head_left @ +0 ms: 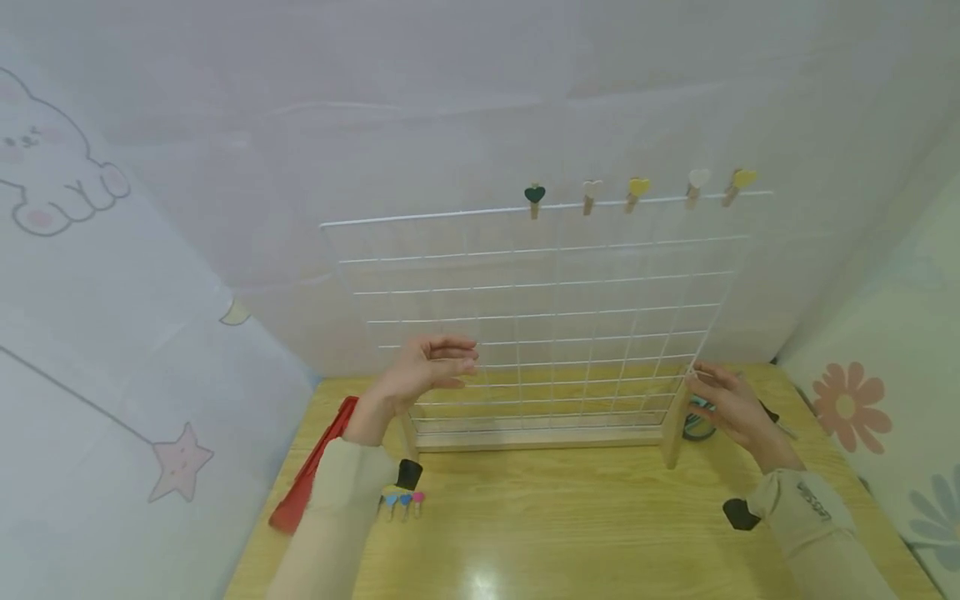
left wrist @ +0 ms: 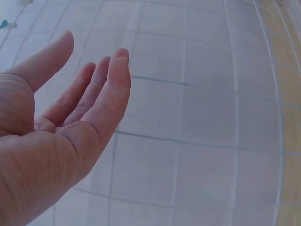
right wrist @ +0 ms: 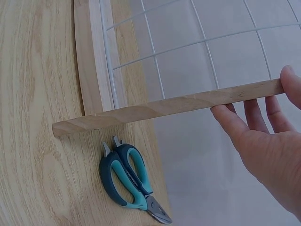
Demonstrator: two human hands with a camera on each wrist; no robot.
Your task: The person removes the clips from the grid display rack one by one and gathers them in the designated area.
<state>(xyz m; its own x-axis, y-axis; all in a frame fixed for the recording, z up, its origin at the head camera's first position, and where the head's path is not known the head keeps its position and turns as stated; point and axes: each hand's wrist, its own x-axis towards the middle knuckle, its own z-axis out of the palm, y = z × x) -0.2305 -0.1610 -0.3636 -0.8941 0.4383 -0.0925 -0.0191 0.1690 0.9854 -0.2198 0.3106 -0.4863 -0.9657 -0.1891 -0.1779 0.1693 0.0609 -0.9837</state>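
A white wire grid panel [head_left: 555, 315] stands upright in a wooden base [head_left: 540, 438]. Several small heart-topped clothespins, among them a dark green one [head_left: 535, 197], are clipped along its top wire. My left hand [head_left: 429, 367] hovers in front of the grid's lower left, fingers loosely bent and holding nothing; the left wrist view shows the palm [left wrist: 51, 146] with no object in it. With thumb and fingers on opposite sides, my right hand [right wrist: 263, 141] grips the upper end of the wooden side post [right wrist: 174, 106] at the grid's right edge.
Teal-handled scissors [right wrist: 127, 176] lie on the table beside the right post. More heart clothespins [head_left: 405, 502] lie near my left forearm, and a long red object [head_left: 311, 475] lies at the table's left edge. Pale printed walls close in behind and at both sides.
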